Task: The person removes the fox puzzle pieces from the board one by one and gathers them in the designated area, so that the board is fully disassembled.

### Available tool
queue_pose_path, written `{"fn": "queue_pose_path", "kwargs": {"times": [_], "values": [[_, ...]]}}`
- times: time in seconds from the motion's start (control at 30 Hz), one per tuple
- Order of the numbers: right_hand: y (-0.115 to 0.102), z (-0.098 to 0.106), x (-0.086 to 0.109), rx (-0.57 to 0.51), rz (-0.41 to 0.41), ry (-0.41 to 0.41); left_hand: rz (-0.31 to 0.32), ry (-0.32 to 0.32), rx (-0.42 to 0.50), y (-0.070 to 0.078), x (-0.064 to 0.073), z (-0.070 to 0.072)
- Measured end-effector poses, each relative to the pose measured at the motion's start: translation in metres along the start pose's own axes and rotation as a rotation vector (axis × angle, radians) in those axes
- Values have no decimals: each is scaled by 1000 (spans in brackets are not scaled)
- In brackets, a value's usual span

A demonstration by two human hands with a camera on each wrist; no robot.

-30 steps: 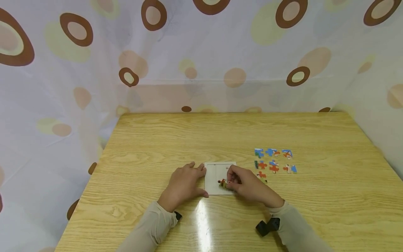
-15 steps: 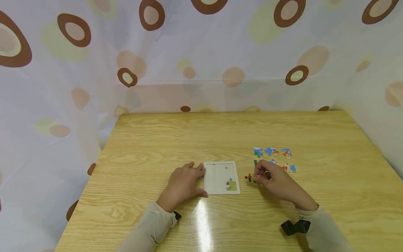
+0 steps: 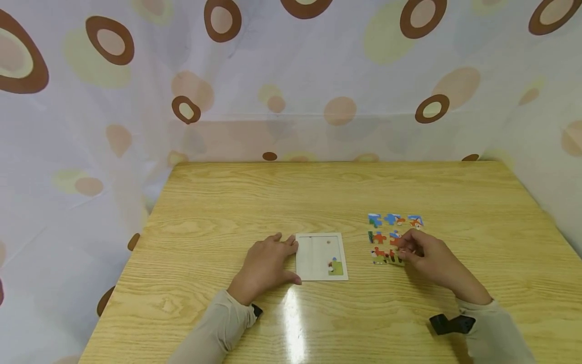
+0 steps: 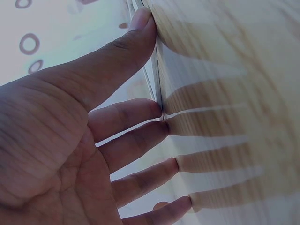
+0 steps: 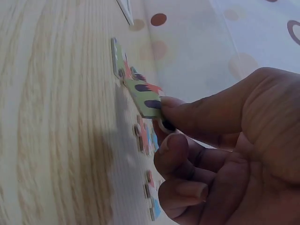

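My left hand [image 3: 265, 268] lies at the left edge of a small white puzzle tray [image 3: 313, 258]. Its fingers are extended, and fingertips and thumb touch the tray's side in the left wrist view. One green puzzle piece [image 3: 336, 269] sits in the tray's lower right corner. My right hand [image 3: 429, 258] pinches another puzzle piece [image 5: 145, 98], green with dark and red shapes, between thumb and fingers. This piece is tilted, one end close to a bottom-row piece [image 5: 117, 58]; whether they touch is hard to tell. The right hand hides part of the rows.
Several loose puzzle pieces [image 3: 375, 221] lie in rows on the wooden table [image 3: 254, 202], right of the tray. A patterned curtain [image 3: 291, 65] hangs behind the table. Black wrist straps [image 3: 452, 324] sit on both sleeves.
My right hand has carried the pinched puzzle piece from over the tray rightward to the bottom row of loose pieces. The tray's corner piece is uncovered. My left hand stays put.
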State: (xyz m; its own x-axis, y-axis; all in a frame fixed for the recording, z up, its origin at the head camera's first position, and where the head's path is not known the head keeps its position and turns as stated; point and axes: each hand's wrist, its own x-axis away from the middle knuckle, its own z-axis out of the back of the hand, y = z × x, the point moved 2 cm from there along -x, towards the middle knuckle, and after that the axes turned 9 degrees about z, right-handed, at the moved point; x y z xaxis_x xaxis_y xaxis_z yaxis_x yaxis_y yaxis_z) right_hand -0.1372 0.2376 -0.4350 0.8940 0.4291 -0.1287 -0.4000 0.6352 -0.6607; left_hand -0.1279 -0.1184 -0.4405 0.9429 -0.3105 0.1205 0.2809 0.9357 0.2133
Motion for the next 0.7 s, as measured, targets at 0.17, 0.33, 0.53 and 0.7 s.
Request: {"fn": "queue_pose_path", "kwargs": {"times": [0.17,0.33,0.53,0.7], "values": [[7,1,2,49,-20,-26,6,-8,4,1,0,0],[12,-1,2,136,-18,-37,8,-16,7,1,0,0],[13,-2,3,173,-16,-37,6,-11,13,1,0,0],[14,-1,3,184,-16,-52,5,-4,11,1,0,0]]}}
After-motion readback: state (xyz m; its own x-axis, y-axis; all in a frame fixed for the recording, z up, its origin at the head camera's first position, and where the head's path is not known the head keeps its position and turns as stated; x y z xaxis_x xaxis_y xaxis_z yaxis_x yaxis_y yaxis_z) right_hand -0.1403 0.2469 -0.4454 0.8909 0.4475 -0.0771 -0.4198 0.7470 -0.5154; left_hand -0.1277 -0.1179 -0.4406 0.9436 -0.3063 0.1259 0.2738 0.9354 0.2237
